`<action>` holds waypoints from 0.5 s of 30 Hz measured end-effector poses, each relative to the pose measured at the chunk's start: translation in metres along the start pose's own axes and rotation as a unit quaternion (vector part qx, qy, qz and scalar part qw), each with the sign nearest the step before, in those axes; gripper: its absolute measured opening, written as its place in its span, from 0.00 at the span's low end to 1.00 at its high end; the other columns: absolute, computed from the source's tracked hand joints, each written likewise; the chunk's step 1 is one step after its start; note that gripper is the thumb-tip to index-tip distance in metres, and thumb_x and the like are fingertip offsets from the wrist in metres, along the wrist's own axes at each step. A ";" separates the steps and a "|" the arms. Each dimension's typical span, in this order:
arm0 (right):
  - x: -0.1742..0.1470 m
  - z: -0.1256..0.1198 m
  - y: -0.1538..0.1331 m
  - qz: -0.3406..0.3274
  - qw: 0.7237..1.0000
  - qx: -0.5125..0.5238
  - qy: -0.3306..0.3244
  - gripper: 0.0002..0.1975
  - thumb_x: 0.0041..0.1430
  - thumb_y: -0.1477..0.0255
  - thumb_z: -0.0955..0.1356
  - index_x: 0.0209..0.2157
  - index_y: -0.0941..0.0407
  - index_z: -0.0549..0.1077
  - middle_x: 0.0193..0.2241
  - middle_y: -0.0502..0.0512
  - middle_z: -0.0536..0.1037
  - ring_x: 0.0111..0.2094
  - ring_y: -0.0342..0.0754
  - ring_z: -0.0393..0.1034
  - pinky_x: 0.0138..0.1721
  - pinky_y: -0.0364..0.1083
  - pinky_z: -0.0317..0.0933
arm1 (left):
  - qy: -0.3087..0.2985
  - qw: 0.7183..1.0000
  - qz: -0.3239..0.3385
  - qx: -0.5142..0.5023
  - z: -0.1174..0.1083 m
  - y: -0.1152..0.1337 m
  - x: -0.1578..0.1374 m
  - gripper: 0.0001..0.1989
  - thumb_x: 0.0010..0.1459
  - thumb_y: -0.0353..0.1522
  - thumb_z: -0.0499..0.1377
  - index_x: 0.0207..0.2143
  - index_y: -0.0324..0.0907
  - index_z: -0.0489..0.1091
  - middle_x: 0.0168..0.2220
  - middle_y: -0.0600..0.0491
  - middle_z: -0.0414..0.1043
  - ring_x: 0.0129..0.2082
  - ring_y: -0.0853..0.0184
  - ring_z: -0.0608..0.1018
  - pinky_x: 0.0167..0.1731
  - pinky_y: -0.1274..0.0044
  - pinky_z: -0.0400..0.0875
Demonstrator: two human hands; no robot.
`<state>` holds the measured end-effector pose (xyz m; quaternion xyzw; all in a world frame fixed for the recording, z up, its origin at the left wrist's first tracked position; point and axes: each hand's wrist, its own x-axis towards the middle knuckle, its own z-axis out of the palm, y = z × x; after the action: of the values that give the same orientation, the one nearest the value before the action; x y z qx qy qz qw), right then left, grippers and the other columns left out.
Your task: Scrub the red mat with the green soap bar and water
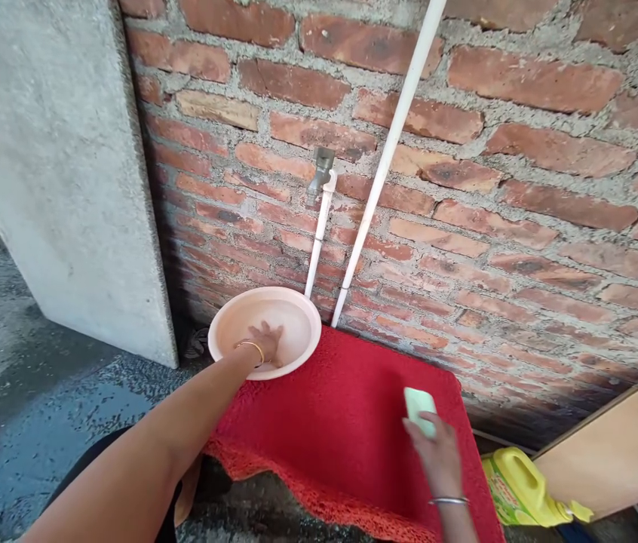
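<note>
Green bar point(419, 401) juts from right fingers point(441, 431), perhaps touching red cloth point(324, 422).

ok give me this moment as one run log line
left hand: fingers spread, inside pink basin | right hand: gripping pale green bar above red cloth, contact unclear | yellow jug: right of red cloth

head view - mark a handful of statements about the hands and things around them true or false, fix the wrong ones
1. The left hand is inside the pink basin. True.
2. The right hand holds a brush. False: it holds a pale green bar.
3. The tap is mounted on the brick wall. True.
4. The yellow jug is left of the pink basin. False: it is at the right, beside the red cloth.
5. A silver-coloured bangle is on the right wrist. True.
</note>
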<state>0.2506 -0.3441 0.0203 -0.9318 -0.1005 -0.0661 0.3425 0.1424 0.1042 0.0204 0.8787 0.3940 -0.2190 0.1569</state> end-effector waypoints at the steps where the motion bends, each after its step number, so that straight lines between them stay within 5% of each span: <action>1: -0.015 0.022 -0.028 -0.015 0.998 0.035 -0.044 0.19 0.46 0.52 0.70 0.36 0.49 0.78 0.35 0.55 0.74 0.36 0.54 0.74 0.40 0.52 0.69 | -0.002 1.000 0.000 0.006 -0.001 0.000 -0.001 0.70 0.33 0.41 0.75 0.72 0.61 0.36 0.74 0.44 0.21 0.68 0.25 0.36 0.54 0.32 0.50; 4: -0.058 0.076 -0.097 -0.113 0.980 0.093 -0.138 0.12 0.49 0.62 0.71 0.37 0.48 0.78 0.40 0.54 0.73 0.39 0.50 0.74 0.43 0.48 0.69 | -0.006 1.000 -0.004 0.026 -0.003 0.001 -0.003 0.69 0.34 0.43 0.74 0.72 0.61 0.35 0.74 0.44 0.21 0.68 0.25 0.37 0.53 0.31 0.50; 7: -0.079 0.097 -0.124 -0.164 0.972 0.064 -0.159 0.12 0.48 0.69 0.72 0.38 0.48 0.78 0.40 0.53 0.73 0.39 0.50 0.73 0.42 0.47 0.69 | -0.001 1.000 -0.002 0.024 -0.003 0.001 -0.003 0.71 0.31 0.44 0.74 0.72 0.59 0.37 0.74 0.41 0.23 0.68 0.23 0.38 0.52 0.30 0.50; 11: -0.066 0.080 -0.094 -0.139 0.980 0.040 -0.135 0.12 0.50 0.67 0.71 0.39 0.48 0.78 0.40 0.53 0.73 0.39 0.49 0.73 0.43 0.47 0.69 | 0.009 1.000 0.012 0.010 -0.001 -0.001 -0.001 0.71 0.28 0.44 0.75 0.72 0.57 0.39 0.74 0.40 0.23 0.67 0.22 0.39 0.53 0.31 0.50; 15: -0.034 0.025 -0.018 -0.053 0.995 0.007 -0.086 0.17 0.49 0.56 0.68 0.39 0.49 0.78 0.40 0.55 0.72 0.40 0.53 0.73 0.48 0.52 0.68 | 0.014 1.000 0.006 0.009 -0.001 0.000 -0.002 0.69 0.31 0.42 0.75 0.72 0.58 0.41 0.74 0.42 0.22 0.67 0.22 0.37 0.53 0.31 0.48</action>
<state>0.2144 -0.3186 0.0060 -0.9250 -0.1790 -0.0028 0.3351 0.1419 0.1035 0.0222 0.8854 0.3890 -0.2094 0.1449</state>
